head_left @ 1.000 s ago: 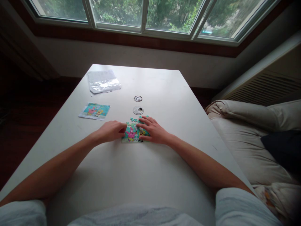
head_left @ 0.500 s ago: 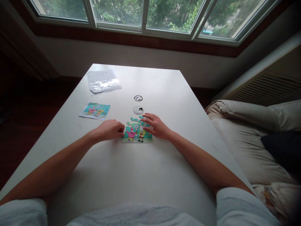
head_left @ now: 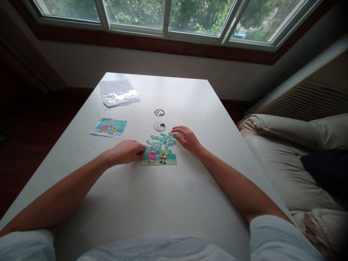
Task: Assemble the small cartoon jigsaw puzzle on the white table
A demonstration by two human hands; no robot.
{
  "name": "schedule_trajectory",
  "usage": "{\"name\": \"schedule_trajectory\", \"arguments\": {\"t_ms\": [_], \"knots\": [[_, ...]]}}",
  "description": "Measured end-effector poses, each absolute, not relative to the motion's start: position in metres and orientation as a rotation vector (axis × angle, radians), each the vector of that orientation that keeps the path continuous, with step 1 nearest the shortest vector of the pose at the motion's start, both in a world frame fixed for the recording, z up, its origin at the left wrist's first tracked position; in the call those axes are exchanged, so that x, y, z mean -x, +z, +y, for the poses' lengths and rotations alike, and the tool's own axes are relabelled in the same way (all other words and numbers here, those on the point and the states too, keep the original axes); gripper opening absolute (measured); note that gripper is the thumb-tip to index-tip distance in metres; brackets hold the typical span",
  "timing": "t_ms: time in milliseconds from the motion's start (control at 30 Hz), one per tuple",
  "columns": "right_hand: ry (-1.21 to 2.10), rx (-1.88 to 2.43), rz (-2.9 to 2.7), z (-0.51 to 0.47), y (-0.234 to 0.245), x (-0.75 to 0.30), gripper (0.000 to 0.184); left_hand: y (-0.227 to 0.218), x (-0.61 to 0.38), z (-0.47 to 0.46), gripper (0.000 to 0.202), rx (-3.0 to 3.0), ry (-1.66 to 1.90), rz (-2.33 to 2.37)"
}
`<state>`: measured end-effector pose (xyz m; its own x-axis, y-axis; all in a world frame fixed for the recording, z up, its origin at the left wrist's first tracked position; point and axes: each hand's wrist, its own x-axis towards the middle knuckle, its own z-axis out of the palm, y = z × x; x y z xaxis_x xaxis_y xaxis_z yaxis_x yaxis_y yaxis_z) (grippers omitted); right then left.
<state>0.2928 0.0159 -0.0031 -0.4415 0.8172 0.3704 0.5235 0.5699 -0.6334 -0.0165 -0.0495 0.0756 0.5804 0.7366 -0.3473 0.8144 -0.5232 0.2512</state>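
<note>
A partly joined jigsaw puzzle [head_left: 157, 156] with a pink figure, a grey-green one and a yellow one lies on the white table. Several loose teal puzzle pieces [head_left: 164, 138] are scattered along its far edge. My left hand [head_left: 130, 150] rests at the puzzle's left edge with its fingers curled in; whatever is between the fingertips is hidden. To the right of the loose pieces, my right hand [head_left: 187, 138] has its fingers stretched out and apart, with the fingertips beside the rightmost pieces. I see nothing held in it.
A picture sheet [head_left: 110, 127] with the same cartoon figures lies to the left. Behind it are a clear plastic bag and papers [head_left: 119, 93]. Two round holes [head_left: 159, 126] are set in the white table [head_left: 174, 203]. A beige sofa [head_left: 277, 163] stands at the right.
My right hand has moved right and slightly away from me, off the puzzle, uncovering loose pieces. My left hand has shifted only slightly to the right at the puzzle's left edge.
</note>
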Motion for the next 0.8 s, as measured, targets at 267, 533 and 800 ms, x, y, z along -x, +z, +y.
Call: {"name": "schedule_trajectory", "arguments": {"t_ms": [267, 533, 800], "knots": [[0.568, 1.117, -2.082, 0.020, -0.004, -0.296, 0.022, 0.074, 0.009, -0.062, 0.012, -2.500, -0.237, 1.001], [0.578, 1.126, -2.096, 0.019, -0.003, -0.295, 0.024, 0.076, 0.008, -0.066, 0.017, -2.551, -0.181, 0.959], [0.522, 1.091, -2.185, 0.017, -0.005, -0.292, 0.024, 0.074, -0.001, -0.071, 0.012, -2.716, -0.160, 0.837]]}}
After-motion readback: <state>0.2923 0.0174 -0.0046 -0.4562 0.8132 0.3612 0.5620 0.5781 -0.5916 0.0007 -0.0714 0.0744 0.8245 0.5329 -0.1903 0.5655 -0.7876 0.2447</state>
